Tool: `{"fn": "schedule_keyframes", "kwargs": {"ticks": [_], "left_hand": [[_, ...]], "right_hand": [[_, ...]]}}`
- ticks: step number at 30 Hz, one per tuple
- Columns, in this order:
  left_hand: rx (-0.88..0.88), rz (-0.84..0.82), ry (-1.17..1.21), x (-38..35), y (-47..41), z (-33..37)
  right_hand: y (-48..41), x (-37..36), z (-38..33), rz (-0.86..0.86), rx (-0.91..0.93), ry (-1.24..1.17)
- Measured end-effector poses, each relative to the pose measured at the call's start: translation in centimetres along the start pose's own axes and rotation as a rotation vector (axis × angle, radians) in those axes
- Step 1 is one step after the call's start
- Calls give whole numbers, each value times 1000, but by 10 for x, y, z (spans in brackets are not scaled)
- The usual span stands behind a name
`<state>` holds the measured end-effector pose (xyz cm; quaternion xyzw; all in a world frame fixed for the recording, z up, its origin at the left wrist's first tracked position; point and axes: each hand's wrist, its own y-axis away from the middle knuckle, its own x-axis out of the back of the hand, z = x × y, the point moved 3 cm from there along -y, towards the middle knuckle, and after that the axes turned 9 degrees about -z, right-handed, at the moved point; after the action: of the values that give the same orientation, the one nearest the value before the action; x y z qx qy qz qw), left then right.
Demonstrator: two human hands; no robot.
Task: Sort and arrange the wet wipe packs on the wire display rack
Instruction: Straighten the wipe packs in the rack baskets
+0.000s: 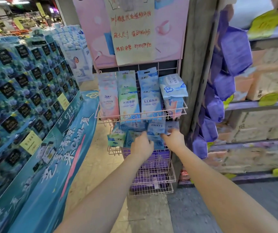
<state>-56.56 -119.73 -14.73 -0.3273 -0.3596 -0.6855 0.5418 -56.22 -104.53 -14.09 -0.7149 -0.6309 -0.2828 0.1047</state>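
A pink wire display rack (184,108) stands ahead with several tiers. Its top basket holds upright wet wipe packs: a pink one (108,98), a green one (129,100), a blue one (150,98) and a blue soft pack (172,86) lying on another. The middle tier holds a jumble of blue and green packs (118,137). My left hand (142,145) and my right hand (174,138) both reach into that jumble and grip a blue wipe pack (156,132) between them. The lower baskets hold purple packs (151,175).
A tall blue stack of boxed tissue goods (25,91) fills the left. A grey pillar (197,64) stands right of the rack, with purple packs (234,51) hanging beside it. Shelves of cartons (261,125) lie further right. A pink poster with a handwritten note (132,31) tops the rack.
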Motion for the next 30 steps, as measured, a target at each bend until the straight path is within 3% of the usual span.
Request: {"fn": "schedule_keyframes", "kwargs": {"ticks": [6,12,16,21,23,25,27,30], "left_hand": [[167,100,279,-12,-28,-2],[264,106,621,-17,-45,-7],[318,92,957,-20,-49,-19],[336,47,1164,-11,-47,-33],[314,12,1154,-6,-44,-33],[286,4,1173,-5,-42,-31],[279,23,1229,-8,-42,-32],[262,46,1294,-10,-37,-34]], "right_hand": [[-30,-15,9,-67,-27,-264],[-29,-18,14,-158,8,-238],[-30,-14,25,-300,28,-27],[-40,20,28,66,252,255],[-39,19,23,-6,382,487],[-34,10,20,-157,414,537],[-28,2,23,-283,381,423],[-25,-10,32,-438,251,-67]]}}
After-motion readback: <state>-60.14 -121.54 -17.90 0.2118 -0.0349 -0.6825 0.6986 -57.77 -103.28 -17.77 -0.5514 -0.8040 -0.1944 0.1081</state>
